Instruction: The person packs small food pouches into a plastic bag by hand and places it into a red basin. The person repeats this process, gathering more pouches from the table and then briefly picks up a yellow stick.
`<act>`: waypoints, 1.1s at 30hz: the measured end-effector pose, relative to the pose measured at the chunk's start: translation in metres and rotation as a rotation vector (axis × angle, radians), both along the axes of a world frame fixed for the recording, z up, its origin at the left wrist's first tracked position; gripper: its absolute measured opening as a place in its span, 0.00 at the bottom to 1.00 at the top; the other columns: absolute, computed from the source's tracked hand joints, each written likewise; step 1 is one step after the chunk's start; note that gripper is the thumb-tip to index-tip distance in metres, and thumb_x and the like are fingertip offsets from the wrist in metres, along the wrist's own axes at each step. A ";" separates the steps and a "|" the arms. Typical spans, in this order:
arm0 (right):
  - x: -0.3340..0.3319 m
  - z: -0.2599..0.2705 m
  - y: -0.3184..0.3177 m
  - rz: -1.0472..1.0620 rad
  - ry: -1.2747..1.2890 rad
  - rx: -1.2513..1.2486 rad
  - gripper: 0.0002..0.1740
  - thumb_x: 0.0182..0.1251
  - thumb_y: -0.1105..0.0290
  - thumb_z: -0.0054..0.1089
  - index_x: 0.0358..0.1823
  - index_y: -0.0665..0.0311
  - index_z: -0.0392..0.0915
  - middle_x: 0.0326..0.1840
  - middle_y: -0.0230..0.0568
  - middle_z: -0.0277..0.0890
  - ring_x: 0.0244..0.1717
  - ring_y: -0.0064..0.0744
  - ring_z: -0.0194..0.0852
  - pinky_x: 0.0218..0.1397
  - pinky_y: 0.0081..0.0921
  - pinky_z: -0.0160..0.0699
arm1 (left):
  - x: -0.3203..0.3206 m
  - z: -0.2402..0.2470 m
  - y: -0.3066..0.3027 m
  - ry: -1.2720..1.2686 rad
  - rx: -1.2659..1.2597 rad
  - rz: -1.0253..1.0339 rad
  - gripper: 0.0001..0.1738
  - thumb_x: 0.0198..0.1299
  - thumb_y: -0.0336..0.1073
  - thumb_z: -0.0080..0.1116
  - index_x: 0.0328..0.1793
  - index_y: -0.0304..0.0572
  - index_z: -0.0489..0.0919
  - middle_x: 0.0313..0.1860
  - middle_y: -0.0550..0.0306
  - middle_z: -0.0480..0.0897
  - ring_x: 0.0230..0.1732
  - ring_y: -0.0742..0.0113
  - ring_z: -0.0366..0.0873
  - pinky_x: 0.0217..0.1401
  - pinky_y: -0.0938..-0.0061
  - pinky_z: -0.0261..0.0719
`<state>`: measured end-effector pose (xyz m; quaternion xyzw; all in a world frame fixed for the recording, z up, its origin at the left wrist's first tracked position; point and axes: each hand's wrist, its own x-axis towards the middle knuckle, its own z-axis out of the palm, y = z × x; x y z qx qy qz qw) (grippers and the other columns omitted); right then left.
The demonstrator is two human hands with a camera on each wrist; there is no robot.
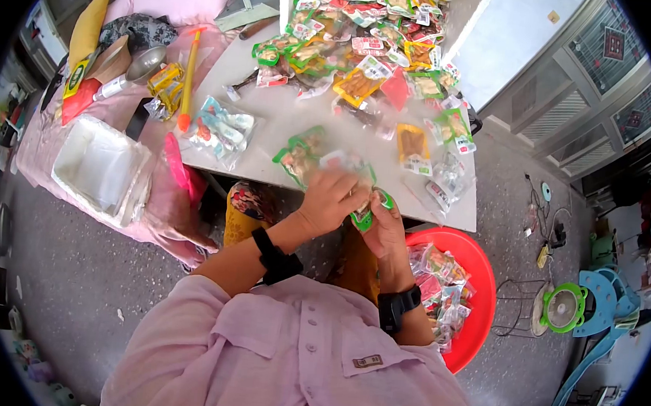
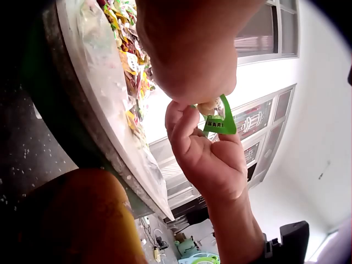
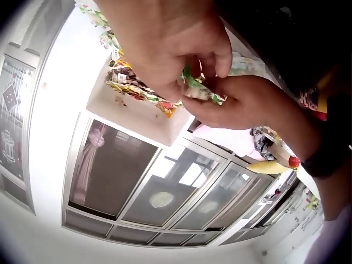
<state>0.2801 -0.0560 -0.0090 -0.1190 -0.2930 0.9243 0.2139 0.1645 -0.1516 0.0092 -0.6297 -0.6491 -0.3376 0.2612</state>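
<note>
Close in front of the body, just off the table's front edge, the two hands meet at a small snack packet point(image 1: 362, 219) with a green border. The right hand point(image 1: 385, 228) grips the packet from its right side, thumb up along it. Over the packet's left part lies the left hand point(image 1: 332, 200), fingers bent and pinching it. In the left wrist view the packet's green corner point(image 2: 221, 125) shows between the hands, with pale food behind clear film. Most of the packet is hidden by fingers. Beyond the left hand, another green packet point(image 1: 298, 156) rests on the table.
A white foam box point(image 1: 468, 20) heaped with snack packets stands at the table's back, packets spilling forward. A red basin point(image 1: 485, 290) of packets sits at the lower right. To the left are a clear bag point(image 1: 221, 131), a yellow-handled hammer point(image 1: 190, 80) and a white box point(image 1: 98, 161).
</note>
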 end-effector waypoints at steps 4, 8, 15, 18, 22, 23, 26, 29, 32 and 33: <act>0.002 -0.003 -0.006 -0.165 -0.127 0.022 0.12 0.55 0.74 0.52 0.42 0.63 0.68 0.37 0.33 0.71 0.40 0.27 0.70 0.47 0.28 0.69 | 0.001 -0.013 -0.002 -0.012 0.013 0.020 0.17 0.36 0.33 0.53 0.39 0.46 0.73 0.41 0.55 0.69 0.42 0.58 0.66 0.42 0.66 0.61; 0.014 -0.021 0.015 -0.268 -0.074 0.105 0.09 0.55 0.76 0.50 0.39 0.66 0.69 0.37 0.35 0.71 0.38 0.27 0.71 0.44 0.26 0.72 | -0.010 -0.019 -0.010 -0.195 -0.070 0.170 0.21 0.36 0.33 0.56 0.43 0.45 0.72 0.42 0.52 0.68 0.42 0.54 0.66 0.44 0.64 0.62; 0.026 -0.040 0.021 -0.352 -0.145 0.096 0.10 0.55 0.78 0.49 0.40 0.67 0.69 0.37 0.37 0.72 0.38 0.28 0.72 0.44 0.26 0.73 | -0.023 -0.030 -0.007 -0.242 -0.198 0.277 0.17 0.38 0.31 0.55 0.40 0.42 0.73 0.33 0.53 0.69 0.37 0.54 0.68 0.38 0.64 0.67; 0.023 -0.036 0.012 -0.266 -0.123 0.053 0.10 0.55 0.77 0.48 0.40 0.67 0.68 0.38 0.37 0.71 0.39 0.28 0.72 0.45 0.25 0.72 | -0.026 -0.030 -0.001 -0.325 -0.218 0.256 0.10 0.40 0.30 0.53 0.33 0.41 0.73 0.29 0.51 0.70 0.33 0.53 0.69 0.32 0.64 0.69; 0.019 -0.036 0.010 -0.128 -0.133 0.045 0.10 0.56 0.76 0.46 0.41 0.68 0.68 0.38 0.37 0.71 0.39 0.28 0.71 0.46 0.26 0.71 | -0.026 -0.026 -0.002 -0.453 -0.171 0.217 0.04 0.42 0.29 0.50 0.28 0.40 0.70 0.28 0.49 0.70 0.30 0.50 0.70 0.29 0.62 0.70; 0.018 -0.035 0.010 -0.130 -0.159 0.052 0.10 0.56 0.77 0.47 0.41 0.68 0.68 0.38 0.38 0.71 0.39 0.28 0.71 0.45 0.26 0.71 | -0.026 -0.026 -0.002 -0.475 -0.156 0.205 0.04 0.43 0.29 0.50 0.27 0.40 0.70 0.28 0.49 0.70 0.30 0.50 0.70 0.29 0.62 0.70; 0.013 -0.028 0.009 -0.156 -0.228 0.054 0.10 0.56 0.77 0.47 0.40 0.68 0.68 0.38 0.39 0.71 0.39 0.29 0.71 0.45 0.27 0.71 | -0.024 -0.027 -0.002 -0.475 -0.127 0.205 0.04 0.44 0.29 0.49 0.28 0.40 0.70 0.28 0.49 0.70 0.30 0.49 0.70 0.29 0.62 0.69; 0.006 -0.019 0.010 -0.187 -0.261 0.036 0.10 0.55 0.78 0.49 0.39 0.69 0.68 0.36 0.39 0.71 0.38 0.29 0.71 0.44 0.27 0.71 | -0.024 -0.033 -0.001 -0.492 -0.137 0.222 0.03 0.44 0.28 0.49 0.27 0.40 0.69 0.28 0.49 0.70 0.30 0.49 0.70 0.29 0.62 0.69; 0.002 -0.023 0.018 -0.109 -0.258 0.063 0.10 0.54 0.78 0.50 0.39 0.70 0.68 0.34 0.39 0.71 0.38 0.29 0.71 0.44 0.26 0.71 | -0.023 -0.028 -0.002 -0.492 -0.134 0.205 0.03 0.44 0.28 0.49 0.26 0.40 0.68 0.27 0.49 0.70 0.29 0.49 0.69 0.28 0.61 0.69; 0.000 -0.021 0.018 -0.073 -0.244 0.079 0.10 0.54 0.78 0.51 0.39 0.70 0.68 0.34 0.39 0.71 0.38 0.29 0.71 0.44 0.26 0.71 | -0.021 -0.022 -0.003 -0.456 -0.135 0.196 0.03 0.44 0.28 0.49 0.26 0.40 0.68 0.27 0.49 0.69 0.29 0.49 0.69 0.28 0.61 0.69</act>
